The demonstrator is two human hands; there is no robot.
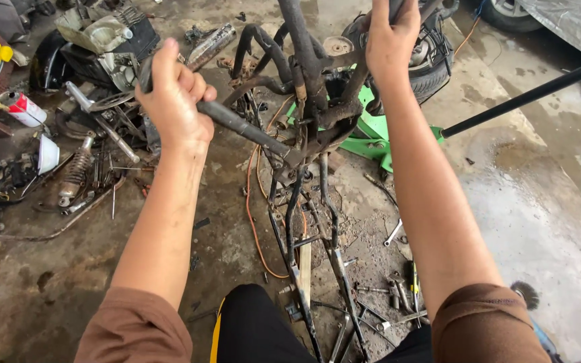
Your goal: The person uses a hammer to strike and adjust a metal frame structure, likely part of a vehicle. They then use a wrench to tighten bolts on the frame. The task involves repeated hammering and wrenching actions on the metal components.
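A bare, dark, rusty motorcycle frame (pixel 311 128) stands upright in front of me on the concrete floor. My left hand (pixel 173 94) is closed around a dark tubular bar (pixel 237 124) that sticks out of the frame's left side. My right hand (pixel 393 37) grips another frame tube near the top edge of the view. An orange cable (pixel 253 222) hangs loosely from the frame down to the floor. Both forearms are raised, with brown sleeves at the bottom.
Engine parts and a shock absorber (pixel 75 171) lie at the left with a spray can (pixel 21 107). A green stand (pixel 371 138) and a wheel (pixel 428 57) sit behind the frame. Wrenches (pixel 398 296) litter the floor below. A black rod (pixel 526 97) crosses at right.
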